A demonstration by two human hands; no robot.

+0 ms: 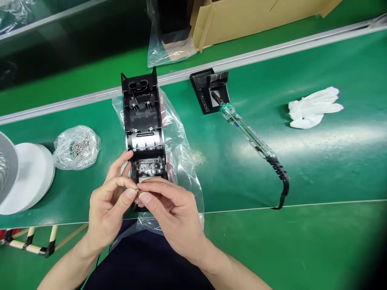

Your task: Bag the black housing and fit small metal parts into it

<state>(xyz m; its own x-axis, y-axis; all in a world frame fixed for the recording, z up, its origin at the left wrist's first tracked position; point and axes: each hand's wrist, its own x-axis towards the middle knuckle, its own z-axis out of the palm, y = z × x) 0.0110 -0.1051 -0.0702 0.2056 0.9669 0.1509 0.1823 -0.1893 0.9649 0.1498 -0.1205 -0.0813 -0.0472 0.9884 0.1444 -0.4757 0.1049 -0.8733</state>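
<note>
A long black plastic housing [143,117] lies open side up on a clear plastic bag [184,161]. Over its near end, my left hand [109,201] pinches a small metal piece [137,190] between thumb and forefinger; it looks like a threaded insert or nut, too small to be sure. My right hand [175,209] is closed in a pinch right beside it, fingertips meeting those of the left. Whether the right fingers also grip the piece is hidden. To the left, a clear bag [65,149] holds a heap of similar small metal pieces [81,147].
A soldering iron [248,133] rests in its black stand [201,88], cord running off the near edge. White gloves [314,106] lie to the right. White round spools [33,177] stand at far left. Beyond the bench rail is a cardboard box [242,24].
</note>
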